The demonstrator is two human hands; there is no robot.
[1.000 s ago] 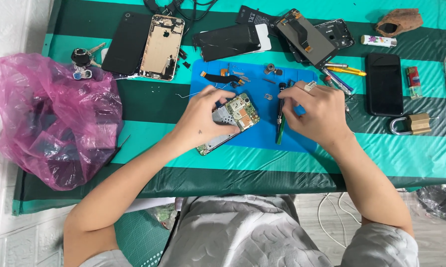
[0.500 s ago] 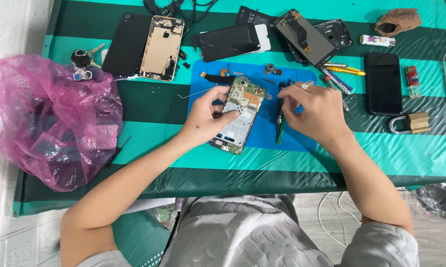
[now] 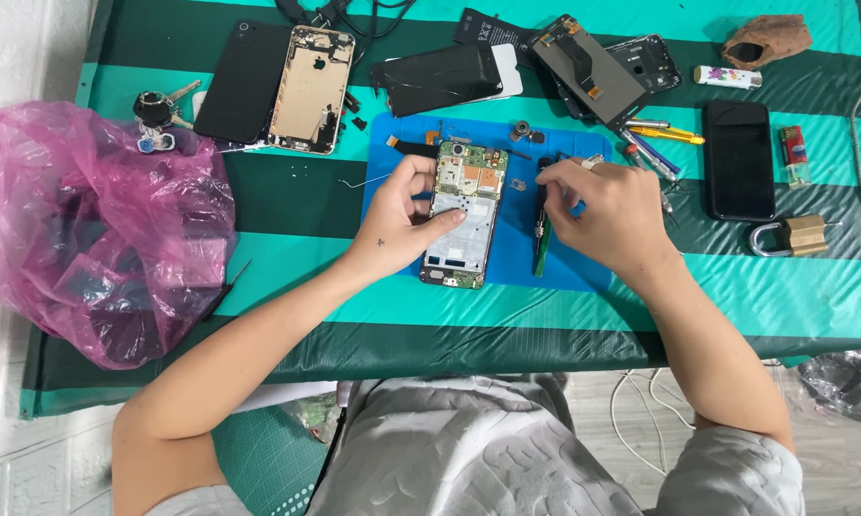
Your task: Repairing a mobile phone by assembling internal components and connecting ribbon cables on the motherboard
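Since the earlier frames, the opened smartphone has been turned from a tilted position to lie nearly upright along the blue repair mat, with its circuit board facing up and its camera end toward the far edge of the table. The left hand is clamped on the phone's left edge: the thumb presses the upper side of the frame and the fingers curl over the middle of the chassis. The right hand rests on the mat just to the right of the phone, fingers closed together on a thin dark tool with a green lower section, which stands almost parallel to the phone's right edge; the tool tip is hidden by the fingers. Small loose parts lie on the mat's far end. The mat sits on a green-and-teal striped tablecloth. To the left, a pink plastic bag rests on the cloth, with a key bunch beyond it. A second dismantled phone with a gold-coloured inner frame lies beside its black back panel at the far left. A black screen assembly and further display panels lie across the far edge. To the right are an intact black phone, a red lighter and a brass padlock.
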